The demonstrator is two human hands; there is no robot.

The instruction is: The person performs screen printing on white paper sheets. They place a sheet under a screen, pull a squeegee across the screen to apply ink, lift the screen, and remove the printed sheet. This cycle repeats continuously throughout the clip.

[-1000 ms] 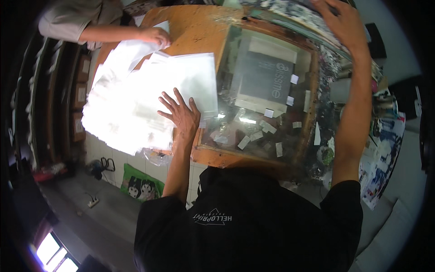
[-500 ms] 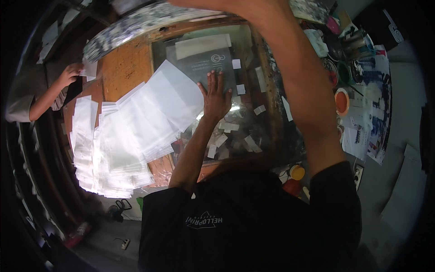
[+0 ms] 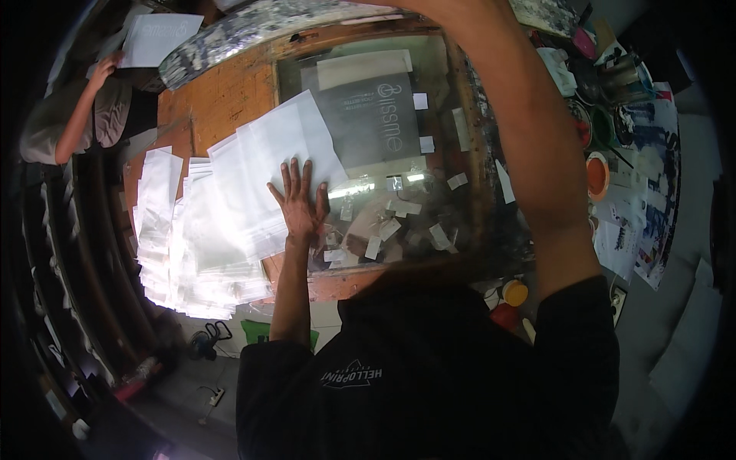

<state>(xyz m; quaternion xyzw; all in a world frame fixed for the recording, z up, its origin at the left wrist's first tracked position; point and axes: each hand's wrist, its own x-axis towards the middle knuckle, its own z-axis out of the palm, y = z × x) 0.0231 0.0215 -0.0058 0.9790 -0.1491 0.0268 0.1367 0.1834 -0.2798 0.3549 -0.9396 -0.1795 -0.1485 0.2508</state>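
My left hand [image 3: 297, 203] lies with fingers spread on the topmost sheets of a fanned stack of white, thin plastic-like sheets [image 3: 222, 207]. Just right of that stack, a frosted grey sheet with pale print [image 3: 368, 115] rests on the glass panel [image 3: 437, 192] set in the wooden table [image 3: 218, 115]. One corner of the white stack overlaps it. My right forearm [image 3: 529, 138] reaches up along the right side and leaves the view at the top, so its hand is hidden. A paint-smeared frame edge [image 3: 230, 47] is raised across the far side.
At the left, another person's hand [image 3: 106, 69] holds a white printed sheet [image 3: 162, 42]. Small pale tape pieces [image 3: 389, 228] are scattered on the glass. Paint pots, one with orange paint [image 3: 597, 176], crowd the right. A yellow lid [image 3: 515, 293] sits near my right elbow.
My left hand has moved from the grey sheet left onto the white stack, uncovering the print. The other person's printed sheet has come further into view. The whole view has shifted slightly.
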